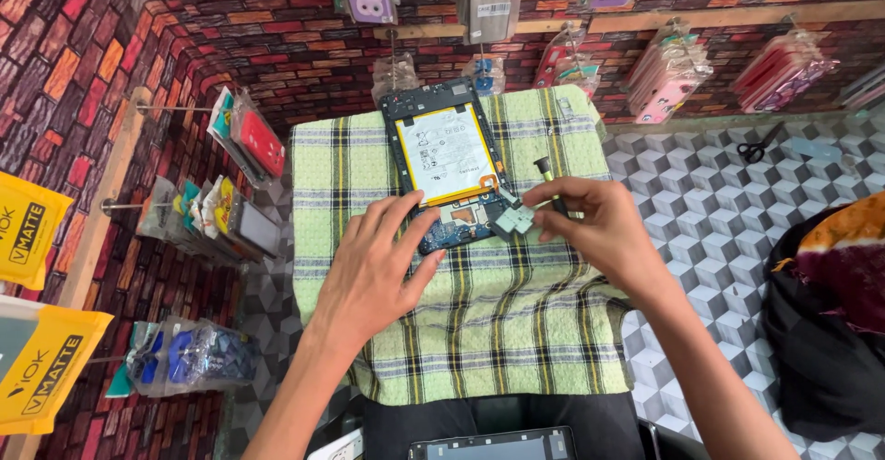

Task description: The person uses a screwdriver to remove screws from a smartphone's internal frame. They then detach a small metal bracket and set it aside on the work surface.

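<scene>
An opened tablet [442, 160] lies back-up on a green plaid cloth [461, 331], its white battery and blue circuit board exposed. My left hand [378, 262] rests flat beside the tablet's near end, fingertips touching the board's edge. In my right hand [595, 230] I grip a screwdriver [546, 179] with a black cap, and my fingertips pinch a small grey-green part [513, 218] just off the tablet's lower right corner.
Phone cases in clear packets [244, 142] hang on pegs along the brick-patterned wall to the left and behind. Black scissors [758, 147] lie on the cube-patterned counter at the right. A dark bag with orange cloth [830, 303] sits far right. A dark screen panel [493, 444] lies at the bottom edge.
</scene>
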